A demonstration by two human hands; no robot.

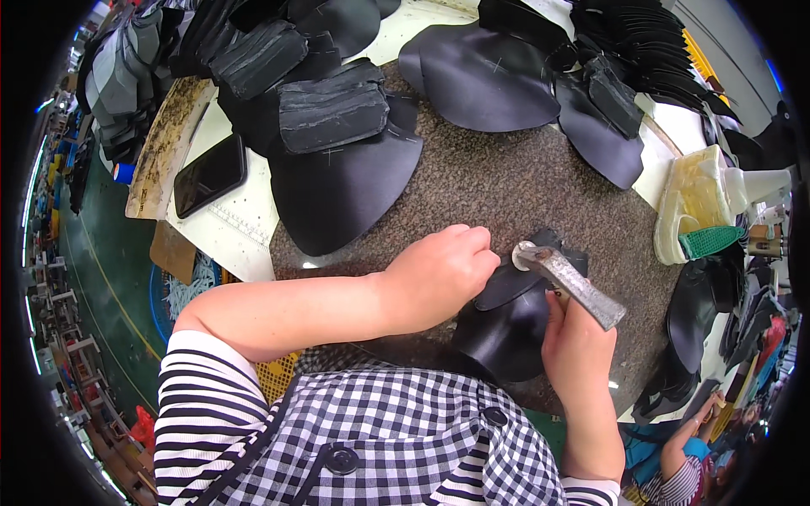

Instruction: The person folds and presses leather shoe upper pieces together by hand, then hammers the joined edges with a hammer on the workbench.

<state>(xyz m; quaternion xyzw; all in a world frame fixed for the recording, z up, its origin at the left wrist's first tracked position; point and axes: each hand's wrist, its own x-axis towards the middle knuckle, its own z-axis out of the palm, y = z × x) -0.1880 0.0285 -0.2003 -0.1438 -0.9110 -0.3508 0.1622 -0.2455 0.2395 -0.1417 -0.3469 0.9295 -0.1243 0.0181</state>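
My right hand (580,341) is wrapped round a hammer (576,285), whose worn metal head lies over the far end of a curved black leather shoe piece (506,331). The round hammer face is close to the leather's edge; whether they touch, I cannot tell. My left hand (447,274) is closed with curled fingers at the left edge of the same piece, its fingertips mostly hidden. The leather bulges toward me on a speckled brown stone slab (472,185).
Stacked black leather pieces (346,190) lie at the far left, more (485,76) at the far middle. A phone (211,174) rests on the white tabletop. At right stands a glue container (688,194) with a green-bristled brush (711,241). Another person (675,460) sits lower right.
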